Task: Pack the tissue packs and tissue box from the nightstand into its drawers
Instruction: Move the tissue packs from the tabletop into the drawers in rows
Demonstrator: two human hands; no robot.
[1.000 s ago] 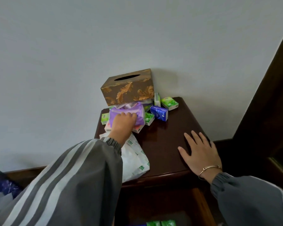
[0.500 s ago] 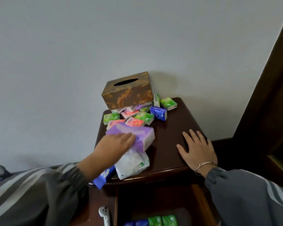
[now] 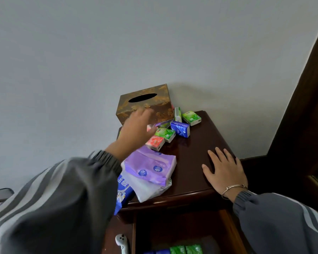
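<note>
Gold tissue box just beyond left fingers

Tissue box behind small packs on nightstand.

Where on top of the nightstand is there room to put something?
Bare wood of the nightstand lies between the purple pack and the right hand, and along the right edge behind that hand. The back left is crowded: small packs piled before the tissue box, left hand over them.
</note>
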